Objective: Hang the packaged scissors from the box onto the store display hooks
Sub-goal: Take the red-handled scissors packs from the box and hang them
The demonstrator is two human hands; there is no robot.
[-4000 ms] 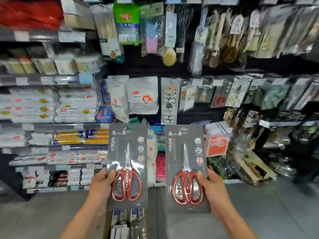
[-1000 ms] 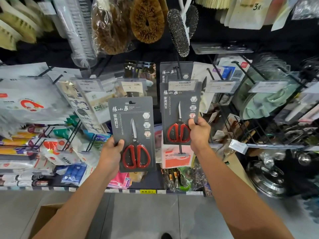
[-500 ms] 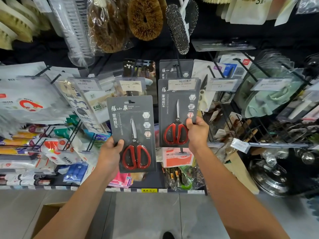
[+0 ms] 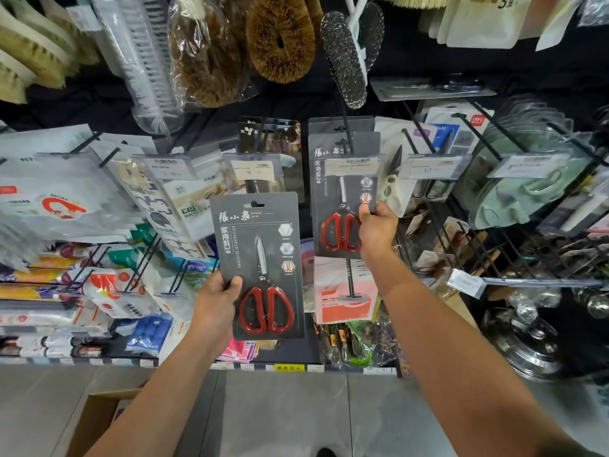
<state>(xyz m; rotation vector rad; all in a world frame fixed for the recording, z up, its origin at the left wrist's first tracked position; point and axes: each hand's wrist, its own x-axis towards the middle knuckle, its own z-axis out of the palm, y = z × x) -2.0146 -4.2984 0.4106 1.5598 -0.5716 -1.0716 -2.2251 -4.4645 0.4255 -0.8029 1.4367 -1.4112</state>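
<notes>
Holding one grey card of red-handled scissors [image 4: 260, 268] by its lower left edge, the left hand [image 4: 214, 303] keeps it upright in front of the shelves, with the thumb on the front of the card and the other fingers hidden behind it, so the fingers pinch the card. To the right of these fingers and higher, the right hand [image 4: 377, 230] pinches the right edge of a second scissors card [image 4: 336, 199], thumb on the front. This card hangs on a black display hook [image 4: 346, 127], behind the hook's price label [image 4: 352, 164]; another grey card of the same kind [image 4: 339, 125] shows just behind it on the same hook. Below the left forearm, a corner of the cardboard box [image 4: 99, 420] stands on the grey floor [image 4: 296, 417].
</notes>
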